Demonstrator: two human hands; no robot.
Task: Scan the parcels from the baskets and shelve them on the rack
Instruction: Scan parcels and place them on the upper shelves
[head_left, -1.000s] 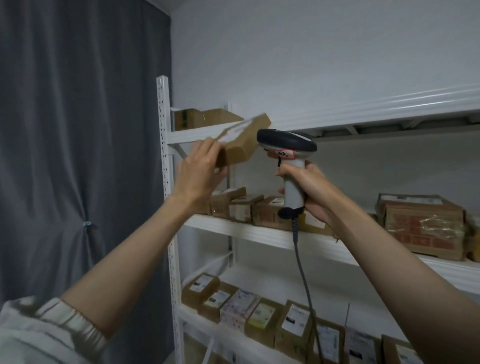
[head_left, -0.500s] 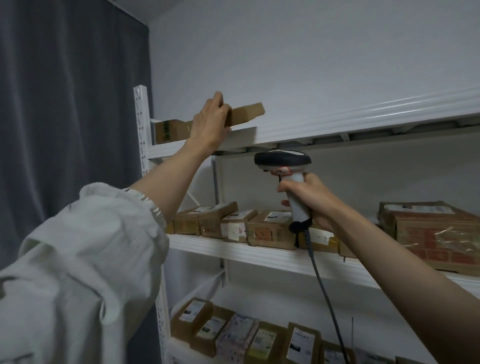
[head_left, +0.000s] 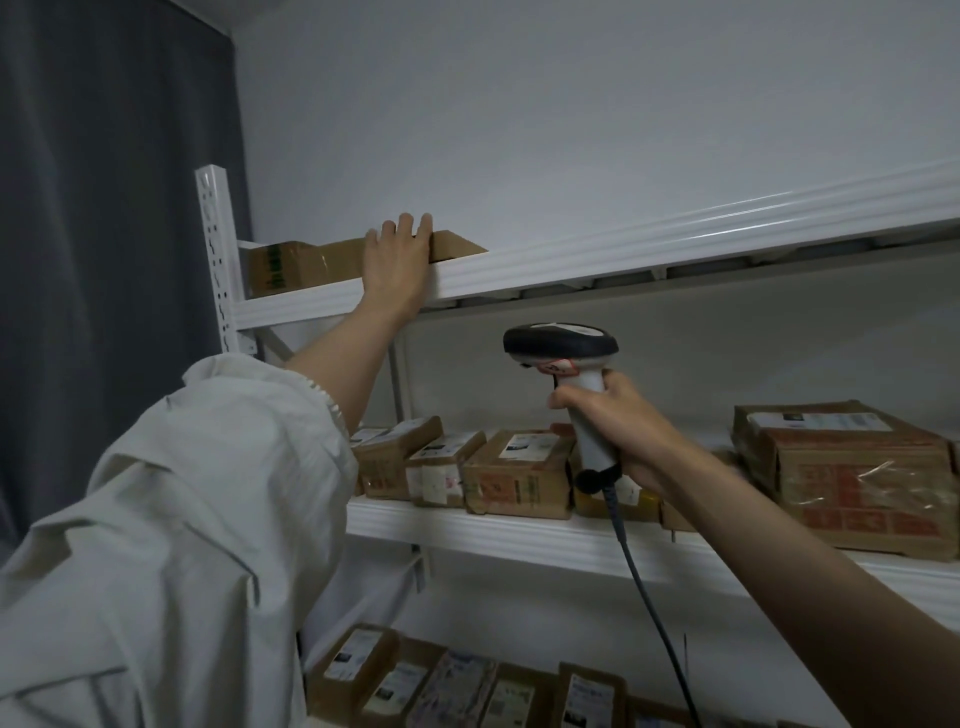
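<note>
A small brown cardboard parcel (head_left: 456, 248) lies on the top shelf (head_left: 623, 248) of the white rack. My left hand (head_left: 397, 270) reaches up and presses flat against its front, fingertips over its top edge. It hides the parcel's left part. My right hand (head_left: 621, 431) grips the handle of a grey and black barcode scanner (head_left: 563, 344), held in front of the middle shelf with its head level. The scanner's cable (head_left: 649, 597) hangs down to the lower right.
Two more brown boxes (head_left: 291, 264) stand at the top shelf's left end by the rack upright (head_left: 215, 249). The middle shelf (head_left: 519, 536) carries several labelled parcels (head_left: 514, 470) and a large taped box (head_left: 852, 470). More parcels (head_left: 452, 686) fill the lower shelf. A dark curtain (head_left: 104, 260) hangs left.
My left hand lifted the parcel from beside the scanner up onto the top shelf and now rests flat against it. The scanner dropped slightly lower.
</note>
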